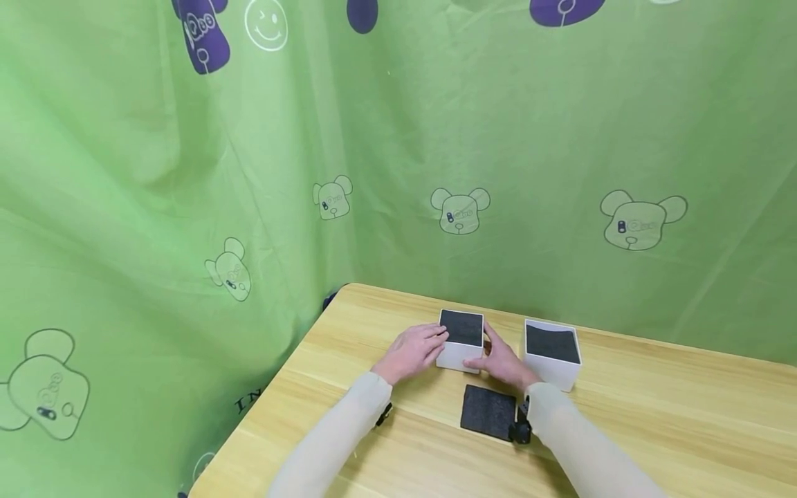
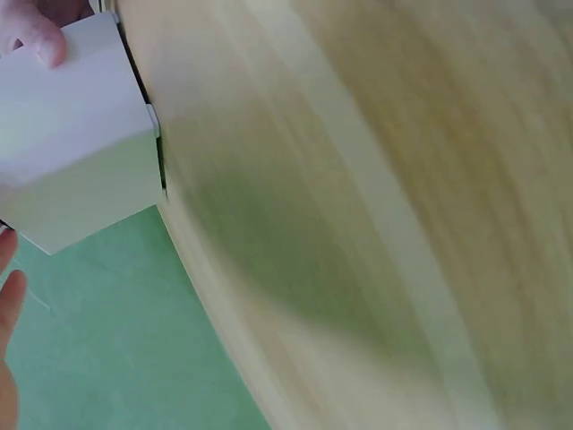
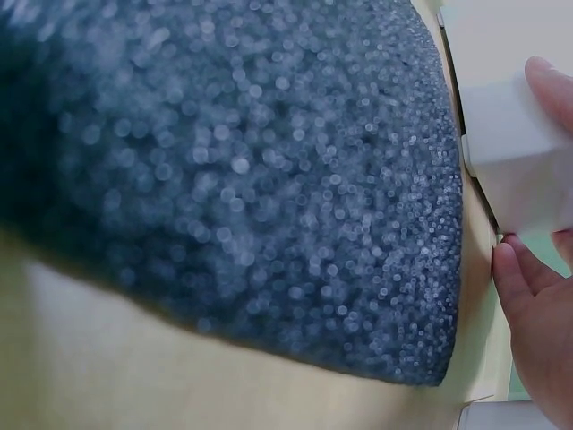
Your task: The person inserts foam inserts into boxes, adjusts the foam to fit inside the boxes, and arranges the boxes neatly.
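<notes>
A white square box (image 1: 451, 356) topped with a dark foam-like square (image 1: 462, 327) stands between the hands near the table's back edge. My left hand (image 1: 412, 353) reaches over its left side, fingers nearly straight at the rim and on the edge of the dark square. From the right, my right hand (image 1: 503, 365) grips the box, thumb on the front face and fingers round the right side. The left wrist view shows the white box walls (image 2: 72, 116) at the upper left. A loose dark square (image 1: 488, 413) lies flat in front of the box, looming large in the right wrist view.
A second white box (image 1: 551, 370) with a dark square (image 1: 552, 344) in it stands just right of the right hand. The wooden table (image 1: 672, 408) ends at a green patterned curtain (image 1: 529, 138) behind and to the left.
</notes>
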{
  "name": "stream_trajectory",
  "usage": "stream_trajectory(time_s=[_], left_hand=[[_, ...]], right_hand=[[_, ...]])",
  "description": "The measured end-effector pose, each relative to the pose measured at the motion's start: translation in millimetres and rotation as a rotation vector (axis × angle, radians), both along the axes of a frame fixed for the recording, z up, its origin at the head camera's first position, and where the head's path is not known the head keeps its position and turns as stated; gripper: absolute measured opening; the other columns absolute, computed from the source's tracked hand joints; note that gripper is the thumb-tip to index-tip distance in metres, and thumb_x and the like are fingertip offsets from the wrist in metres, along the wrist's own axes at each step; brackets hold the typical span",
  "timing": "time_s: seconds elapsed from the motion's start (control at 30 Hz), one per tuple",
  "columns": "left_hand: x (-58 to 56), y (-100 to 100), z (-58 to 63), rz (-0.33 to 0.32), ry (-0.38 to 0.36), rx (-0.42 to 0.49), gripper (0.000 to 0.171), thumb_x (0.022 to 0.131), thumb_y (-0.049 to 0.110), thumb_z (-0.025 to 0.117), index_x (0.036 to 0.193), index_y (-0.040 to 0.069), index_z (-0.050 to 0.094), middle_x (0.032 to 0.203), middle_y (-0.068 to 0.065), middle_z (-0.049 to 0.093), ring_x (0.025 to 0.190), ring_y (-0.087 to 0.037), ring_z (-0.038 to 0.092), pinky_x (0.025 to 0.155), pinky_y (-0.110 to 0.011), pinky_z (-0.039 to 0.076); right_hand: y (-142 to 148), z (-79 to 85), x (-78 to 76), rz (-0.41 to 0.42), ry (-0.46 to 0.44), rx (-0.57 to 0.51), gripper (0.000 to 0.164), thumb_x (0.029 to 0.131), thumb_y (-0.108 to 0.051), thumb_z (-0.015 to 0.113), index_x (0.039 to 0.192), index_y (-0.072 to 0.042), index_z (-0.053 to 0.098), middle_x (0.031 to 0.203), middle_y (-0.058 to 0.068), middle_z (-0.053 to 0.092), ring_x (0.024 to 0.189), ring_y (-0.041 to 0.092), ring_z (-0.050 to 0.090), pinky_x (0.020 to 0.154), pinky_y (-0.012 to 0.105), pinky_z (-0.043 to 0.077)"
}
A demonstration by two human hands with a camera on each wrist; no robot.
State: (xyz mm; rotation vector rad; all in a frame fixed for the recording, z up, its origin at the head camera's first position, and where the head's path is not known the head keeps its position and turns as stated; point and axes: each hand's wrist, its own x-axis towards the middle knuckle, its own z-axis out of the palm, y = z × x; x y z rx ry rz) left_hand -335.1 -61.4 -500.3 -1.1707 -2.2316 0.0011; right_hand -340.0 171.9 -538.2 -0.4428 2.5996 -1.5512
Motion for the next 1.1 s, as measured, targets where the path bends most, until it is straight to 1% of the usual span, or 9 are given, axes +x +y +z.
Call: stream_trajectory(time_s=[0.2, 0.3, 0.43, 0.53, 0.6, 0.7, 0.9, 0.93, 1.1], left_hand=[[-0.5, 2.1, 2.0, 0.062, -0.074, -0.057, 0.036, 0.092, 0.031, 0.042, 0.118, 0.012, 0.058, 0.124, -0.002, 0.051, 0.116, -0.015, 0.042, 0.1, -0.026, 0.025], [-0.1, 2.5, 4.0, 0.082, -0.095, -0.061, 0.036, 0.092, 0.032, 0.041, 0.117, 0.013, 0.058, 0.125, -0.002, 0.049, 0.117, -0.016, 0.04, 0.1, -0.027, 0.025], [-1.1, 2.7, 6.4, 0.081, -0.075, 0.004, 0.028, 0.089, 0.032, 0.047, 0.105, 0.018, 0.065, 0.112, 0.002, 0.054, 0.104, -0.012, 0.045, 0.09, -0.025, 0.034], [-2.6, 3.5, 7.5, 0.05, -0.047, 0.05, 0.017, 0.086, 0.029, 0.054, 0.092, 0.021, 0.068, 0.096, 0.008, 0.055, 0.091, -0.008, 0.046, 0.079, -0.021, 0.036], [-3.8, 4.3, 8.1, 0.039, -0.038, 0.053, 0.013, 0.085, 0.027, 0.057, 0.088, 0.022, 0.069, 0.091, 0.009, 0.056, 0.088, -0.008, 0.046, 0.077, -0.021, 0.037], [-3.9, 5.6, 9.8, 0.054, -0.039, 0.032, 0.011, 0.084, 0.025, 0.058, 0.087, 0.022, 0.068, 0.09, 0.01, 0.058, 0.087, -0.008, 0.047, 0.076, -0.022, 0.037], [-4.1, 7.8, 11.7, 0.129, -0.079, -0.059, 0.015, 0.087, 0.028, 0.052, 0.091, 0.024, 0.067, 0.095, 0.012, 0.058, 0.091, -0.007, 0.044, 0.078, -0.022, 0.036], [-4.4, 7.6, 11.9, 0.13, -0.079, -0.065, 0.016, 0.087, 0.028, 0.052, 0.092, 0.024, 0.067, 0.096, 0.012, 0.058, 0.092, -0.007, 0.044, 0.078, -0.022, 0.035], [-6.2, 5.6, 11.5, 0.123, -0.064, -0.037, 0.019, 0.087, 0.029, 0.05, 0.091, 0.023, 0.067, 0.099, 0.011, 0.059, 0.095, -0.007, 0.045, 0.081, -0.022, 0.036]], right_hand=[[0.0, 1.0, 0.1, -0.013, -0.013, 0.007, 0.112, 0.065, -0.035, 0.076, 0.142, -0.018, -0.004, 0.143, 0.018, 0.011, 0.122, 0.039, 0.027, 0.095, 0.045, 0.03], [-0.5, 2.5, 0.2, -0.009, -0.018, 0.0, 0.112, 0.065, -0.034, 0.076, 0.142, -0.019, -0.003, 0.143, 0.018, 0.011, 0.122, 0.038, 0.027, 0.095, 0.045, 0.03], [-0.1, 3.2, 0.5, 0.005, -0.009, -0.02, 0.112, 0.066, -0.032, 0.076, 0.142, -0.017, -0.004, 0.144, 0.018, 0.009, 0.122, 0.039, 0.026, 0.095, 0.046, 0.029], [0.7, 2.2, 1.0, -0.001, -0.018, -0.022, 0.112, 0.065, -0.032, 0.077, 0.142, -0.019, -0.004, 0.144, 0.016, 0.008, 0.122, 0.038, 0.026, 0.095, 0.045, 0.03], [1.3, 0.7, 1.2, -0.006, -0.022, -0.023, 0.113, 0.065, -0.032, 0.077, 0.142, -0.021, -0.005, 0.144, 0.015, 0.008, 0.122, 0.038, 0.026, 0.094, 0.044, 0.031], [1.5, -1.3, 1.2, 0.001, -0.016, -0.03, 0.112, 0.066, -0.032, 0.077, 0.142, -0.022, -0.005, 0.144, 0.016, 0.009, 0.122, 0.038, 0.026, 0.094, 0.043, 0.032], [-0.9, -0.9, 1.9, -0.008, -0.008, -0.019, 0.112, 0.065, -0.033, 0.077, 0.142, -0.022, -0.004, 0.144, 0.015, 0.01, 0.122, 0.038, 0.026, 0.094, 0.043, 0.031], [-1.8, 3.3, 4.3, -0.004, -0.011, -0.025, 0.112, 0.066, -0.031, 0.077, 0.142, -0.02, -0.004, 0.144, 0.017, 0.009, 0.122, 0.039, 0.026, 0.094, 0.044, 0.031], [-1.6, 4.7, 4.5, 0.001, -0.008, -0.017, 0.112, 0.066, -0.031, 0.076, 0.142, -0.018, -0.005, 0.144, 0.019, 0.007, 0.122, 0.04, 0.025, 0.094, 0.045, 0.031]])
